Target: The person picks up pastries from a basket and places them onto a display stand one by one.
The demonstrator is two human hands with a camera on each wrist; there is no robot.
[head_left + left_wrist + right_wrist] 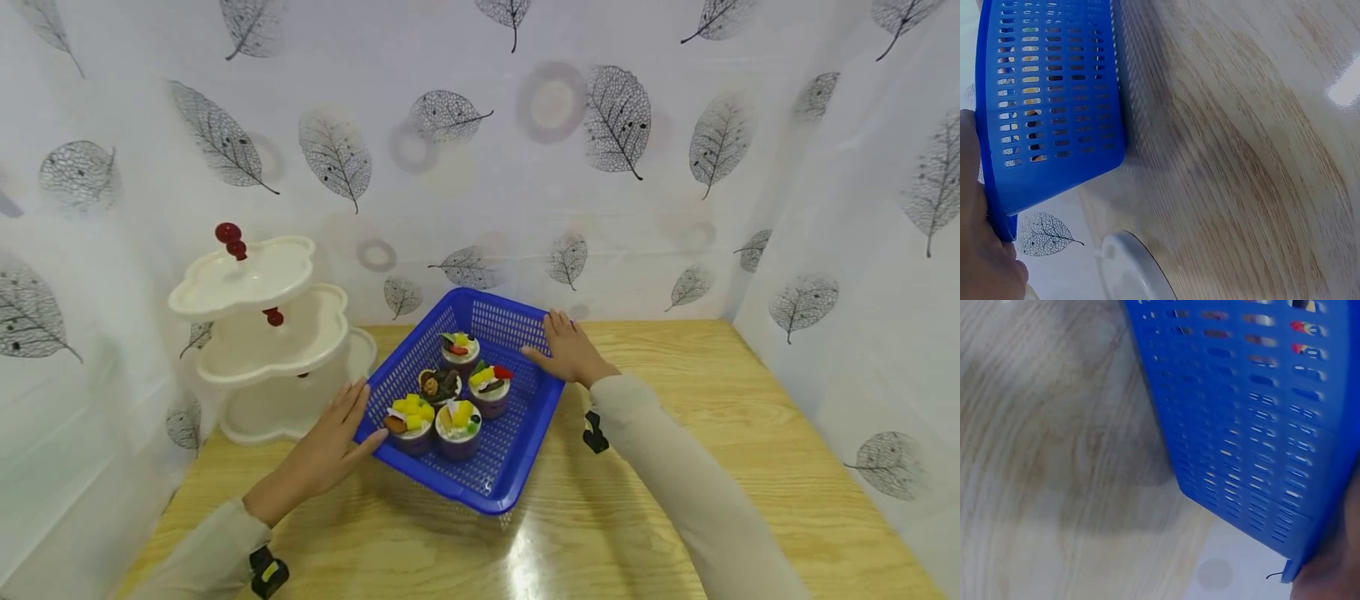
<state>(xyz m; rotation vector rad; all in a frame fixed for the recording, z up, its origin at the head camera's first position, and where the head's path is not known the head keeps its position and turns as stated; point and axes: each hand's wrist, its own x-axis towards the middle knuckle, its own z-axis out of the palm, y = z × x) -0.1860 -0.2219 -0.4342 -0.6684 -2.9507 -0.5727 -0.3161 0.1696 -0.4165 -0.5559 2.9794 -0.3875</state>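
A blue plastic basket (517, 467) with slotted walls sits at an angle in the middle. Several dessert cups (459, 429) with cream and fruit-like toppings stand in its left part; one has dark toppings. My left hand (318, 450) grips the basket's left rim, thumb toward the near side; in the left wrist view part of the hand (985, 262) shows at the rim. On the right rim, toward the far corner, my right hand (573, 350) holds on with its thumb over the inside. Whether the basket's bottom touches the table cannot be told.
A white three-tier stand (273, 358) with red knobs stands at the back left, close to my left hand. Under everything is a wood-grain table (675, 500). White curtains (480, 167) with a leaf print hang behind and at both sides.
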